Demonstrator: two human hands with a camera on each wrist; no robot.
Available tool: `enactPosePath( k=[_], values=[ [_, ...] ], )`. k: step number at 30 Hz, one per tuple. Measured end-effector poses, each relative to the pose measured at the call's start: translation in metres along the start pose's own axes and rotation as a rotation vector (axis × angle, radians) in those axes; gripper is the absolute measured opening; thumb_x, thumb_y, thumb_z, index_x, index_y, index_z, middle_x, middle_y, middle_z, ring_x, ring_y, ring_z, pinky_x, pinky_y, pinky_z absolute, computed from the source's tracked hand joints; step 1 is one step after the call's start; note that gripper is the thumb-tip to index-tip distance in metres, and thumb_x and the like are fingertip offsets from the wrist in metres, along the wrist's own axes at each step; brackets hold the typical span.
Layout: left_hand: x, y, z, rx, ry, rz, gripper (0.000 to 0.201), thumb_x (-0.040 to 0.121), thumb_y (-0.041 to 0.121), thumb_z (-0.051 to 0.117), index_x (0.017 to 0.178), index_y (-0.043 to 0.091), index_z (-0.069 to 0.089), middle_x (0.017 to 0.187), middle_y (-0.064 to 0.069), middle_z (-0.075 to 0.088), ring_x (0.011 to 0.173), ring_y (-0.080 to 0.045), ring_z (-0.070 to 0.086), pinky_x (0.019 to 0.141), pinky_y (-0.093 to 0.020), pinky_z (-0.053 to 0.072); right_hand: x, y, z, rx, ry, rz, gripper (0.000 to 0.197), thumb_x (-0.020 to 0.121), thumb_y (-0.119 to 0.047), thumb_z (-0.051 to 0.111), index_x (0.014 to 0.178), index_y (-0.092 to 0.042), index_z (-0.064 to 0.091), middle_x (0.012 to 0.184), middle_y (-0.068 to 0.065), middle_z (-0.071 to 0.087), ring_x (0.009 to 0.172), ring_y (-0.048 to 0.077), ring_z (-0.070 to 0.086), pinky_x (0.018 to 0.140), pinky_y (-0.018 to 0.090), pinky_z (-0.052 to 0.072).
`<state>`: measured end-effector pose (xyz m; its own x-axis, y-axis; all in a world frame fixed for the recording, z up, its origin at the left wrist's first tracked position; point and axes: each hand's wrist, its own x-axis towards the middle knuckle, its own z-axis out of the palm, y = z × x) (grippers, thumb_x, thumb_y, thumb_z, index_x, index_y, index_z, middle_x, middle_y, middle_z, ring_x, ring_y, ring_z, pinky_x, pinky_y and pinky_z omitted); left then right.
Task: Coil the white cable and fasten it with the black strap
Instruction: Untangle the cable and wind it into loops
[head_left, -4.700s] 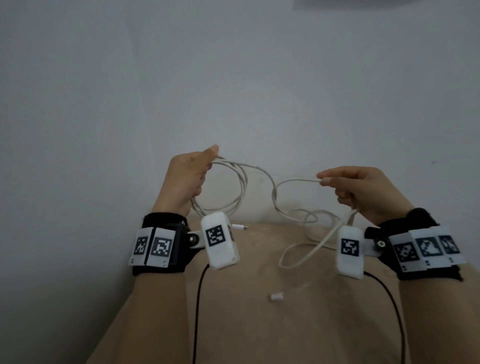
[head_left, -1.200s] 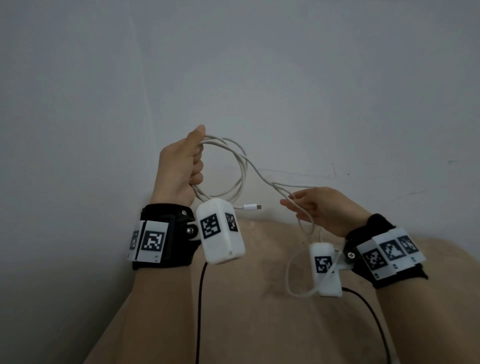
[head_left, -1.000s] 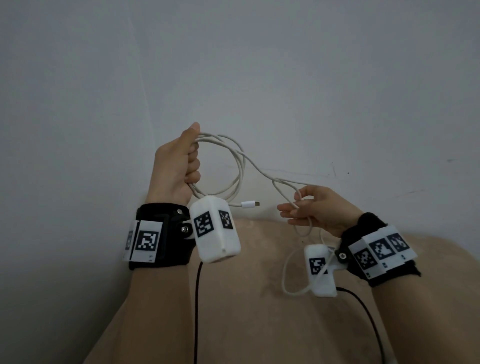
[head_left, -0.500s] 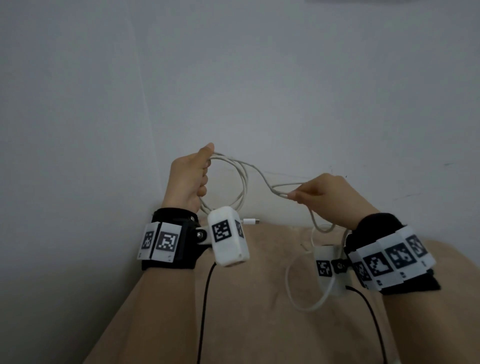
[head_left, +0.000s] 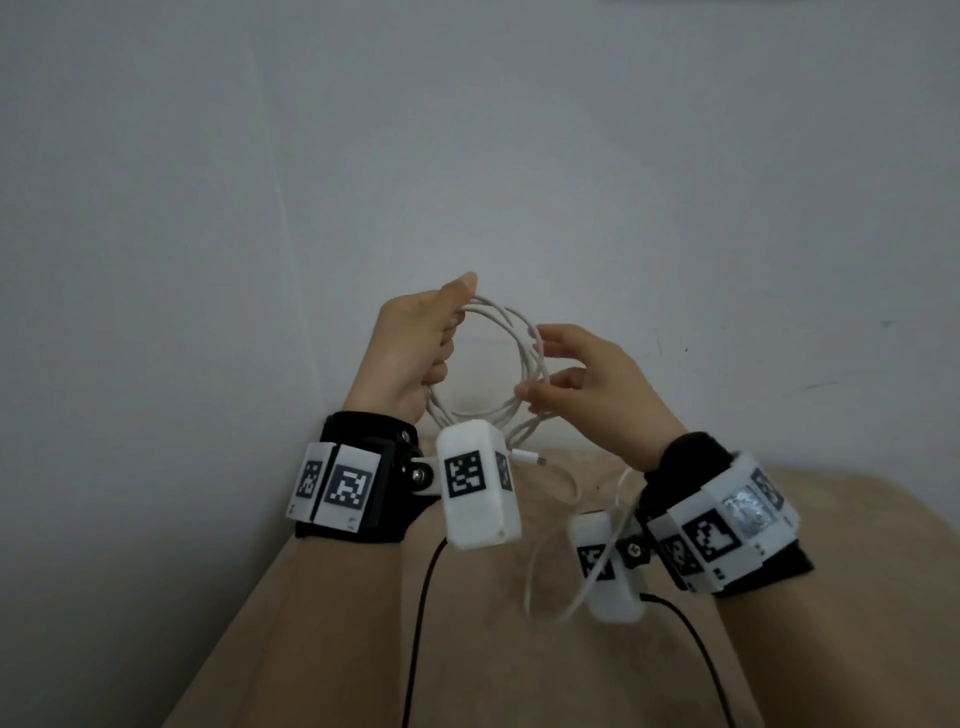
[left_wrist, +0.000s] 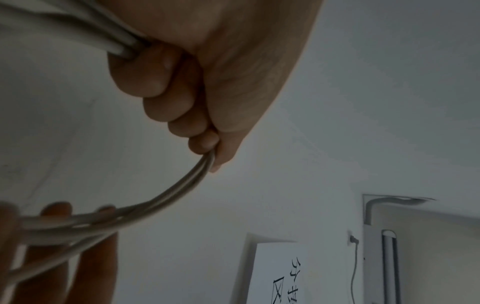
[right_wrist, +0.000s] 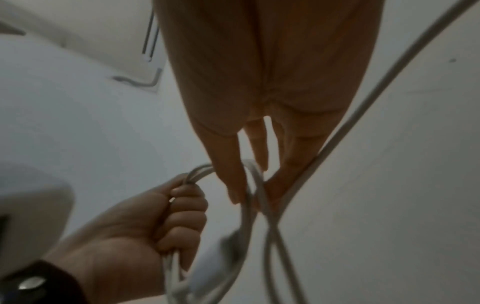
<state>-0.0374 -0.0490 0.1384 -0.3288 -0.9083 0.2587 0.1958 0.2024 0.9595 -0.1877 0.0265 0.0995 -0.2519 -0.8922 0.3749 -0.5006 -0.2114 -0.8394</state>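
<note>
My left hand (head_left: 410, 358) is raised upright in front of the wall, its fingers curled round one side of the coiled white cable (head_left: 519, 338), which forms a few round loops. The left wrist view shows the strands (left_wrist: 168, 193) leaving that fist (left_wrist: 182, 92). My right hand (head_left: 597, 379) is at the coil's right side, index finger out, thumb and a finger pinching a strand against the loops. The loose tail (head_left: 540, 608) hangs past my right wrist. A plug end (head_left: 532, 459) sticks out below the coil. No black strap shows in any view.
A beige padded surface (head_left: 519, 675) lies under my forearms, set into a corner of plain grey walls. Black leads (head_left: 421, 623) run down from the wrist cameras. A white sheet with writing (left_wrist: 280, 273) hangs on the wall in the left wrist view.
My right hand has carried its strand leftward to the coil, adding another loop. The gap between the hands has closed and the hanging tail is shorter.
</note>
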Motion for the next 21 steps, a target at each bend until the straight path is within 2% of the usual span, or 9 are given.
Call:
enactPosePath(
  k=[2, 4, 8, 11, 14, 16, 18, 21],
  values=[
    [0.0, 0.0, -0.001, -0.008, -0.006, -0.007, 0.046, 0.092, 0.03, 0.06, 0.055, 0.023, 0.034, 0.041, 0.014, 0.027, 0.036, -0.003, 0.016, 0.034, -0.016, 0.012, 0.0, 0.0, -0.004, 0.067, -0.027, 0.01, 0.043, 0.084, -0.012, 0.07, 0.125, -0.016, 0.057, 0.123, 0.0, 0.062, 0.071, 0.015, 0.069, 0.064, 0.024, 0.055],
    [0.0, 0.0, -0.002, -0.02, -0.018, -0.012, 0.046, 0.092, 0.03, 0.06, 0.056, 0.023, 0.033, 0.042, 0.013, 0.026, 0.036, -0.004, 0.015, 0.034, -0.017, 0.011, -0.001, -0.001, -0.01, 0.149, -0.046, 0.034, 0.037, 0.085, -0.012, 0.069, 0.121, -0.016, 0.062, 0.117, 0.001, 0.065, 0.066, 0.011, 0.064, 0.058, 0.02, 0.05],
    [-0.001, 0.001, 0.001, -0.028, -0.054, -0.012, 0.046, 0.092, 0.031, 0.06, 0.056, 0.023, 0.033, 0.044, 0.013, 0.025, 0.037, -0.004, 0.015, 0.035, -0.017, 0.011, -0.002, -0.001, -0.018, 0.286, -0.09, 0.049, 0.032, 0.082, -0.015, 0.072, 0.113, -0.016, 0.066, 0.102, 0.009, 0.067, 0.058, 0.009, 0.052, 0.047, 0.02, 0.04],
    [-0.002, 0.001, 0.007, -0.044, -0.086, -0.022, 0.045, 0.092, 0.032, 0.06, 0.057, 0.023, 0.033, 0.045, 0.012, 0.024, 0.038, -0.005, 0.014, 0.036, -0.018, 0.01, -0.002, 0.002, -0.014, 0.266, -0.115, 0.078, 0.032, 0.078, -0.021, 0.075, 0.109, -0.017, 0.067, 0.077, 0.005, 0.058, 0.052, 0.009, 0.041, 0.044, 0.02, 0.031],
    [-0.001, 0.0, 0.008, -0.122, -0.082, -0.06, 0.046, 0.092, 0.032, 0.06, 0.057, 0.023, 0.032, 0.047, 0.011, 0.022, 0.038, -0.005, 0.014, 0.036, -0.018, 0.01, -0.001, 0.004, -0.011, 0.349, -0.113, 0.095, 0.03, 0.078, -0.012, 0.075, 0.106, -0.009, 0.067, 0.066, 0.003, 0.06, 0.043, 0.007, 0.031, 0.04, 0.019, 0.025],
    [0.002, -0.001, 0.004, -0.217, -0.059, -0.102, 0.047, 0.091, 0.034, 0.061, 0.057, 0.024, 0.03, 0.046, 0.011, 0.02, 0.037, -0.004, 0.013, 0.035, -0.018, 0.01, -0.002, 0.004, -0.014, 0.42, -0.097, 0.088, 0.026, 0.077, -0.008, 0.074, 0.102, -0.003, 0.067, 0.071, 0.012, 0.061, 0.039, 0.007, 0.026, 0.037, 0.017, 0.022],
    [0.005, -0.002, -0.001, -0.319, -0.04, -0.143, 0.048, 0.09, 0.035, 0.061, 0.056, 0.023, 0.03, 0.045, 0.01, 0.019, 0.036, -0.004, 0.013, 0.034, -0.018, 0.009, -0.002, 0.003, -0.019, 0.45, -0.079, 0.064, 0.021, 0.075, -0.008, 0.073, 0.095, -0.004, 0.067, 0.089, 0.023, 0.067, 0.035, 0.006, 0.027, 0.035, 0.016, 0.022],
    [0.006, 0.0, -0.003, -0.355, -0.052, -0.157, 0.047, 0.09, 0.037, 0.061, 0.057, 0.023, 0.03, 0.045, 0.01, 0.019, 0.035, -0.004, 0.013, 0.033, -0.017, 0.009, -0.003, 0.002, -0.026, 0.459, -0.081, 0.0, 0.032, 0.075, -0.017, 0.07, 0.104, -0.004, 0.066, 0.103, 0.016, 0.071, 0.033, 0.007, 0.032, 0.036, 0.016, 0.026]
  ],
)
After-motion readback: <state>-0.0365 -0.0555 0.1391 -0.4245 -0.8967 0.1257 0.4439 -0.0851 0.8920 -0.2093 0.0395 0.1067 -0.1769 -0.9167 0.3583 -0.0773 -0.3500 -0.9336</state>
